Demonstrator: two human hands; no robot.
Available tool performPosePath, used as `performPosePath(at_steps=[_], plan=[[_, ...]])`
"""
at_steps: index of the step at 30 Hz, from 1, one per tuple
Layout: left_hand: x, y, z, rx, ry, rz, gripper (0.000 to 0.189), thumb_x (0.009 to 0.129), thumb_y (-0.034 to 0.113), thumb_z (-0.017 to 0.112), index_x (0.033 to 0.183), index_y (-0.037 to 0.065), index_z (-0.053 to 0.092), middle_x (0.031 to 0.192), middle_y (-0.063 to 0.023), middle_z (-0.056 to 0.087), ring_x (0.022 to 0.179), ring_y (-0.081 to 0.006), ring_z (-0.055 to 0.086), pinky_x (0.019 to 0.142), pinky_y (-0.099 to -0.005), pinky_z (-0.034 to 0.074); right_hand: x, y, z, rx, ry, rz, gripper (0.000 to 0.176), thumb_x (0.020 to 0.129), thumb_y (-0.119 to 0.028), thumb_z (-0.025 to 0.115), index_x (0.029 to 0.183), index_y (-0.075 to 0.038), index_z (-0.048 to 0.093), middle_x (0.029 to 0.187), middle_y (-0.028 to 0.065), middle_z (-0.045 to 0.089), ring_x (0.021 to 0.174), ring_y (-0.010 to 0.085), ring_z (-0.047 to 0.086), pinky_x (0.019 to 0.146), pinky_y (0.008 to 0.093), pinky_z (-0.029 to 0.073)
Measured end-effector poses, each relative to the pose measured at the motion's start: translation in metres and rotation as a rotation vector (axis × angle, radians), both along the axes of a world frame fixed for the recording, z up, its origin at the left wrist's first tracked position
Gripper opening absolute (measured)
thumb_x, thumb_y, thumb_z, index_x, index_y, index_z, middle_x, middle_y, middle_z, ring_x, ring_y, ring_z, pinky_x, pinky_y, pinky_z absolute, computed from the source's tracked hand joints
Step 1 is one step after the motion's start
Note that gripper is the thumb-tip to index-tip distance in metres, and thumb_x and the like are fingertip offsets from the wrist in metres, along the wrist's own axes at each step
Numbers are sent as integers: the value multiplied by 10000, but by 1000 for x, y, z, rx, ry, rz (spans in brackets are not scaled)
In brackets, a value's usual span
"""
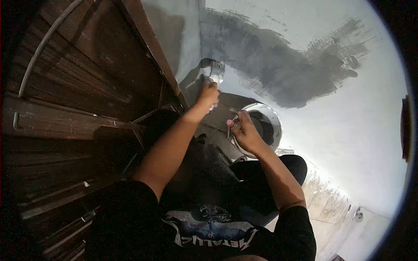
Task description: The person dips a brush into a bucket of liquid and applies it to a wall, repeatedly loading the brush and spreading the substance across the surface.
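Observation:
My left hand (210, 95) grips a paintbrush (217, 71), its bristles pointing away from me against the lower wall near the corner. Dark grey wet coating (278, 61) covers part of the white wall above and to the right of the brush. My right hand (248, 134) is closed at the left side of a white bucket (278, 119), with its fingers around what looks like the bucket's handle (229, 135). Inside the bucket is a dark grey mix (266, 126), partly hidden by my hand. The brush is apart from the bucket.
A dark wooden piece of furniture or door (82, 74) with a curved metal bar (43, 48) stands close on my left. The white wall (348, 113) runs along the right. Stained pale tiles (322, 195) lie at lower right, below my right knee (296, 167).

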State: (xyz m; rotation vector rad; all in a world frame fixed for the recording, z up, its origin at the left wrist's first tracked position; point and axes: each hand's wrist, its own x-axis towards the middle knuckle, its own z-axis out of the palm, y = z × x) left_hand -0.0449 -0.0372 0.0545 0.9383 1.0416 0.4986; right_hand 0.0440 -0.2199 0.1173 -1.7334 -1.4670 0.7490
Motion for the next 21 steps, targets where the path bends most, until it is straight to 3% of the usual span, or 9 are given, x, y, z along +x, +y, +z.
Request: performPosePath(at_steps=[2,4,6,9,12,16,17,18,21], plan=[[0,17,24,53,19,13,211,956,264,439,943,62,499,650,11,433,439,-82,344,356,-260,256,16,5,-7,63,-29,-84,397,951,-273,525,1247,-16,463,1105,223,507,1031,335,500,905,397,397],[7,34,24,65,15,-37,206,928,242,448,895,47,507,609,-12,439,400,-110,379,332,-281,282,27,8,-18,183,-67,-213,400,951,-310,524,1193,7,488,1068,219,518,999,339,514,894,393,404],[13,43,12,19,23,-91,195,903,217,455,889,37,530,569,-28,429,372,-133,388,319,-300,292,40,10,-17,89,31,-268,407,951,-332,522,1161,15,499,1050,212,523,980,333,523,885,385,408],[13,38,0,199,79,-52,223,899,225,458,909,23,551,577,-44,451,390,-145,416,336,-310,313,57,10,-21,23,110,-320,415,949,-352,526,1153,8,501,1023,198,529,965,302,530,860,367,419],[-5,29,30,168,274,-96,220,897,219,480,901,16,565,595,-55,488,429,-151,461,371,-321,348,62,12,7,51,111,-327,418,942,-372,539,1147,-9,502,1064,177,515,946,255,536,840,356,431],[1,49,1,279,243,-46,209,889,223,530,914,22,583,627,-65,531,473,-162,502,408,-332,374,59,10,31,74,360,-420,355,933,-332,572,1119,-34,520,1037,131,534,886,189,536,792,328,443],[6,56,-5,284,199,-83,216,885,227,549,939,23,594,637,-68,541,479,-163,505,416,-336,379,62,10,25,95,288,-412,352,932,-329,574,1119,-35,520,1035,129,535,874,185,534,785,326,443],[10,49,4,322,253,-92,242,875,216,547,979,7,610,710,-144,614,585,-255,602,517,-402,454,69,11,16,121,213,-403,350,931,-326,577,1119,-36,520,1033,127,537,861,182,532,778,323,442],[6,53,-19,903,654,-200,240,865,177,528,973,-21,611,819,-233,643,762,-380,640,675,-465,483,74,10,-2,122,192,-398,339,939,-298,566,1127,-19,522,1040,114,536,854,181,529,791,312,435]])
